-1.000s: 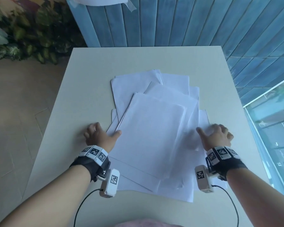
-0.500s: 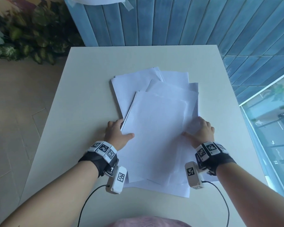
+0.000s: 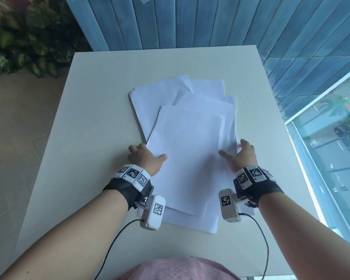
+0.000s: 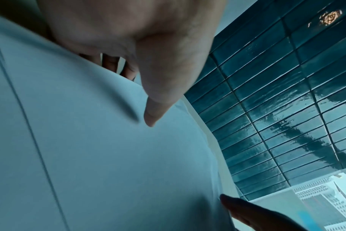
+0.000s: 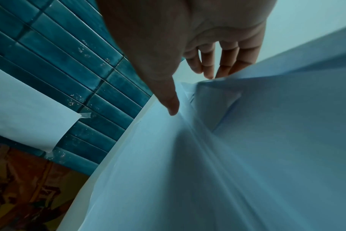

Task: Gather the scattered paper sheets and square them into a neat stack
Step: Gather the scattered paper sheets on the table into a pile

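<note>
Paper: loose pile of white paper sheets (image 3: pixel 187 150) lies mid-table on the pale beige rectangular table (image 3: pixel 93 118), sheets fanned at differing angles, corners poking out at the far end and near edge; not squared.
Left hand: left hand (image 3: pixel 144 158) at the pile's left edge, thumb laid flat on the top sheet, fingers curled down over the edge. Left wrist view shows fingertips (image 4: pixel 126 71) tucked under the lifted sheet edge, thumb above; it pinches the sheets lightly.
Right hand: right hand (image 3: pixel 240 156) at the pile's right edge, thumb stretched inward over the paper, fingers spread and loosely bent. Right wrist view shows fingertips (image 5: pixel 209 68) touching the buckled sheet edges, thumb not pressed down; fairly open, nothing clasped.
Paper edge, right: sheets bowed upward against the fingers.
Wrists: black straps with white marker-tagged blocks (image 3: pixel 132 175), cables trailing.
Surroundings: blue tiled wall (image 3: pixel 190 23) behind the table; green leafy plants (image 3: pixel 26 37) far left; window glass (image 3: pixel 331 148) on the right.
</note>
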The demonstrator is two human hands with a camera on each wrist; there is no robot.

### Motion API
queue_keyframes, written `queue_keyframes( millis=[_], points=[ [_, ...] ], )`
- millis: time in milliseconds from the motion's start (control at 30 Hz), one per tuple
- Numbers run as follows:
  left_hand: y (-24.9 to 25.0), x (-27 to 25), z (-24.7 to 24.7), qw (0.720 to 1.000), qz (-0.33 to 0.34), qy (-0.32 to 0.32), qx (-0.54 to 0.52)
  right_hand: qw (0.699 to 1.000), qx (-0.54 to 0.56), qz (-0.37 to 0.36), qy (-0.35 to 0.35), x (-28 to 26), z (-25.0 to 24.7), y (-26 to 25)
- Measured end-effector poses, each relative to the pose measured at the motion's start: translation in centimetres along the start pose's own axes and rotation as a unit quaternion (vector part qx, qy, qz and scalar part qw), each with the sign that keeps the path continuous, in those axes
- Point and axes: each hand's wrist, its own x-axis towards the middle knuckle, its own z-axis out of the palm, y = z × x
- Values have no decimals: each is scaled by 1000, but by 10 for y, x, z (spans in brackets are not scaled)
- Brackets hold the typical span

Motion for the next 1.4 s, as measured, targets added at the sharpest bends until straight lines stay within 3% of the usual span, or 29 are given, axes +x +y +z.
queue_keyframes(
  millis=[133,267,367,500,667,933,1067,1167,1300,1400],
  points=[
    [3,-2,7,997,13,-32,-69,999,25,15,-24,4,-8,6],
    [-1,-6,13,993,-3,-9,-120,998,33,27,-49,3,-6,11],
    [1,-15,16,999,-19,-1,-46,997,-45,5,-69,-5,-4,8],
    [7,-30,21,998,-52,5,25,993,-115,-14,-35,-19,-1,7],
    [10,-34,29,998,-64,-1,13,999,-31,-11,-42,-25,-1,-2],
    [0,-27,24,992,-46,-21,-116,994,60,14,-91,-9,-7,1],
    [-6,-29,19,997,-75,20,-30,994,-101,-18,-49,0,-16,11],
    [6,-39,24,996,-85,8,24,990,-134,-23,-37,-2,-13,14],
    [24,-36,33,995,-100,-29,-5,993,-107,-28,-41,-9,-3,2],
    [29,-27,32,991,-114,-33,-63,996,-14,-16,-89,-9,-7,-7]
  ],
)
